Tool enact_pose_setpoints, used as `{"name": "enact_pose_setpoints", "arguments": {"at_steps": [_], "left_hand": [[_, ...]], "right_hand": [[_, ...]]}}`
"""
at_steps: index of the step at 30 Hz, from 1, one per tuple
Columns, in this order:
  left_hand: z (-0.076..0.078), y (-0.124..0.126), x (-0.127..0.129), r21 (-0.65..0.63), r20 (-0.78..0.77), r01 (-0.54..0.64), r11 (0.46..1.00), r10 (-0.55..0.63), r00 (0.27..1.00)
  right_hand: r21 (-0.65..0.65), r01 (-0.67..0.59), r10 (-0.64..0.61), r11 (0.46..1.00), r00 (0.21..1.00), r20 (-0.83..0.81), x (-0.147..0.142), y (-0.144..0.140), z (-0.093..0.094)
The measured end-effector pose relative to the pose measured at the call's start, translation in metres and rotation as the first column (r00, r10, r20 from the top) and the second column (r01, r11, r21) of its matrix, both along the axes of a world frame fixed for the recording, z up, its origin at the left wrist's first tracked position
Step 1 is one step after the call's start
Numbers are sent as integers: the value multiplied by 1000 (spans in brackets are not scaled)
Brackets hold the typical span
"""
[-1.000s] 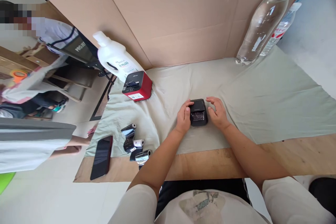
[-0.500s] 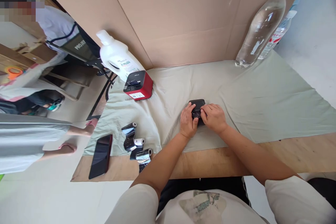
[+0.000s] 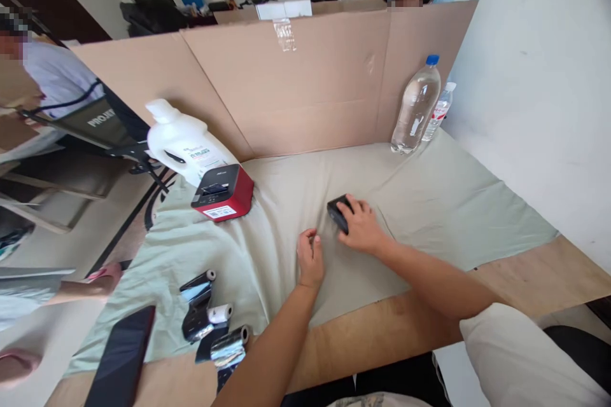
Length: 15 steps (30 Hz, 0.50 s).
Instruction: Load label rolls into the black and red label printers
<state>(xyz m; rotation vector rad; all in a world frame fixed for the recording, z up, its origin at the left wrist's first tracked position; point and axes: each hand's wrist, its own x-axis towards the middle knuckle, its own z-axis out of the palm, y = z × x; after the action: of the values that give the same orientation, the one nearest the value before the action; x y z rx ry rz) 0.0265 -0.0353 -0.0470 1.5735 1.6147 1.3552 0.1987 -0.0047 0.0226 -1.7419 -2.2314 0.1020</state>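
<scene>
My right hand is wrapped round a small black box-shaped device, which stands tilted on the cloth-covered table. Part of the device is hidden under the fingers. My left hand rests on the cloth to the left, apart from the device; its fingers are loosely bent, the thumb stands off, and nothing shows in it. Farther left is a red and black box-shaped machine with a dark piece in its top slot. Several small rolls with dark shiny film lie near the front left.
A black phone lies at the front left corner. Behind the red machine leans a white jug. A large clear bottle and a smaller bottle stand at the back right, by a cardboard screen. Other people are beyond the table.
My left hand has let go of the black device and moved left and nearer to me. My right hand now grips the device, which is turned. The view has tilted up.
</scene>
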Motion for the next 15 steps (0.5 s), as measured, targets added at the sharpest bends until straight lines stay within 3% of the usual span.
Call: {"name": "enact_pose_setpoints", "arguments": {"at_steps": [3, 7, 11, 15], "left_hand": [[4, 1, 4, -52, -200, 77, 996, -86, 976], [10, 0, 13, -107, -410, 223, 969, -248, 878], [18, -3, 17, -188, -533, 359, 914, -402, 744], [27, -3, 20, -274, -587, 410, 870, -489, 645]], "right_hand": [[34, 160, -161, 987, 987, 24, 57, 57, 4], [34, 414, -415, 910, 910, 29, 137, 118, 1], [-12, 516, -515, 856, 855, 58, 186, 132, -9], [-41, 538, -535, 842, 842, 74, 191, 122, -15]]}}
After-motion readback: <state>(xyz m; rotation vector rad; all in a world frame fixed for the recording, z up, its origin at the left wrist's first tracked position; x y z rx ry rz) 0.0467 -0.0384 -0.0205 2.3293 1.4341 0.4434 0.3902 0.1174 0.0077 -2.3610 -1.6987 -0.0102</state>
